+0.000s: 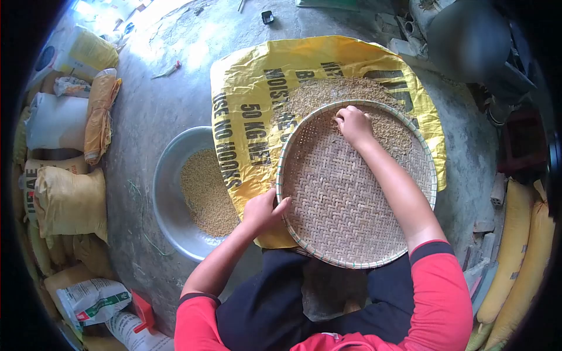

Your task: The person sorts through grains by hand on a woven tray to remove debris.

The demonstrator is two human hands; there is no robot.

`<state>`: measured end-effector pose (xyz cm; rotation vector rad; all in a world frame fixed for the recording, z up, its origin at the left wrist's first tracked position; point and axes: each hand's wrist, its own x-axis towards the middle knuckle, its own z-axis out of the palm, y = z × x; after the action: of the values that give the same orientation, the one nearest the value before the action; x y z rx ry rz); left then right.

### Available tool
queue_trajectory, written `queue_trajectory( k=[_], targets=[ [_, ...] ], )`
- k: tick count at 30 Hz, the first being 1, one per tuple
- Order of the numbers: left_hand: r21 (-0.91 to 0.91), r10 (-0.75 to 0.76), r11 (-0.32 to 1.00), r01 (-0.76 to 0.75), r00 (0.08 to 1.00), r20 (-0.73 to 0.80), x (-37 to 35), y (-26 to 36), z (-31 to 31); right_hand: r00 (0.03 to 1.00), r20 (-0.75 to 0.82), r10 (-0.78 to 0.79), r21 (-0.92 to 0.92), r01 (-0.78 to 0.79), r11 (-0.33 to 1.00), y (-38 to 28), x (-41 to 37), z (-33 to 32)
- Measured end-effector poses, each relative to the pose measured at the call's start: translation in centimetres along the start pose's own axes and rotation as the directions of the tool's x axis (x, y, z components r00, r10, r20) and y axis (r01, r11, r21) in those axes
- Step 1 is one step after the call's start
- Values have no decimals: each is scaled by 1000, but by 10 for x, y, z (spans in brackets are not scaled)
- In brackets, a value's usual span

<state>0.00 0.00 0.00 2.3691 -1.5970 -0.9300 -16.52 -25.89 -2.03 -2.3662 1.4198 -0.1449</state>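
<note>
Hand Among Grain on Woven Tray

The right hand [355,125], fingertips pinched together, works at the far side of the woven tray [345,199], beside scattered grain [393,131]. The left hand [264,209] clamps the tray's left rim. The tray lies partly over a yellow sack [246,76], right of a metal basin [170,202].

Bare, smooth gray concrete floor [137,111] stretches around the seated person. Bright, whitish light glares on the floor at the upper left, beyond the left hand [263,212]. To that hand's left, stuffed sacks [71,199] pile along the room's edge, a red plastic object [142,312] near them. To the right of the right hand [354,124], long yellowish filled bags [508,248] lie side by side.
</note>
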Motion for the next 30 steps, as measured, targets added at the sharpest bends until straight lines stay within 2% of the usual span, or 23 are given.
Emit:
queue_trajectory(
  k=[3,5,6,8,9,10,11,13,15,16,20,21,22,23,25,27,29,30],
  targets=[
    [-54,25,998,-25,1000,6,1,10,6,999,26,21,-79,-19,997,4,1,-10],
    [-23,0,1000,1,999,38,-1,8,-3,1000,-18,20,239,-15,971,-5,7,0],
    [-21,-10,1000,11,999,33,0,5,-4,1000,-6,-30,353,31,935,-22,8,-2],
    [-48,34,998,-35,999,-8,1,1,2,983,6,-185,602,144,785,-67,-2,-17],
    [-56,15,998,-16,1000,-12,1,-1,4,956,63,-288,699,164,696,-90,-8,-21],
    [-55,24,998,-25,1000,-10,1,-2,6,900,191,-393,862,38,506,-119,-23,-39],
    [-51,34,998,-34,999,-7,2,-4,6,827,212,-521,926,1,378,-135,-28,-36],
    [-17,8,1000,-7,1000,8,0,-2,6,799,227,-557,932,-13,362,-156,-41,-37],
    [-41,25,999,-25,1000,6,-2,1,-1,872,108,-477,823,191,535,-131,-31,-20],
    [-56,23,998,-23,1000,-5,-2,1,-1,900,211,-381,716,123,687,-117,-29,-30],
    [-65,26,998,-24,999,24,-1,-1,1,965,148,-216,719,45,694,-22,-31,-35],
    [-61,37,997,-38,999,-12,-1,-1,1,978,124,-166,724,25,689,4,-37,-40],
    [-56,51,997,-53,998,-48,-1,-1,1,987,124,-102,654,-4,756,27,-44,-51],
    [-55,66,996,-68,997,-42,1,0,-3,997,49,-56,629,13,778,57,-50,-51],
    [-217,-9,976,17,999,40,6,2,-16,997,16,74,555,-71,829,100,-67,-66],
    [-198,26,979,-52,991,-129,12,2,-26,985,-81,153,511,-91,855,139,-87,-71],
    [-96,74,991,-97,972,-223,19,18,-49,967,-80,240,498,-169,850,169,-103,-70],
    [-21,104,994,-110,977,-186,27,26,-59,964,-91,250,505,-172,846,176,-112,-70]
  ],
)
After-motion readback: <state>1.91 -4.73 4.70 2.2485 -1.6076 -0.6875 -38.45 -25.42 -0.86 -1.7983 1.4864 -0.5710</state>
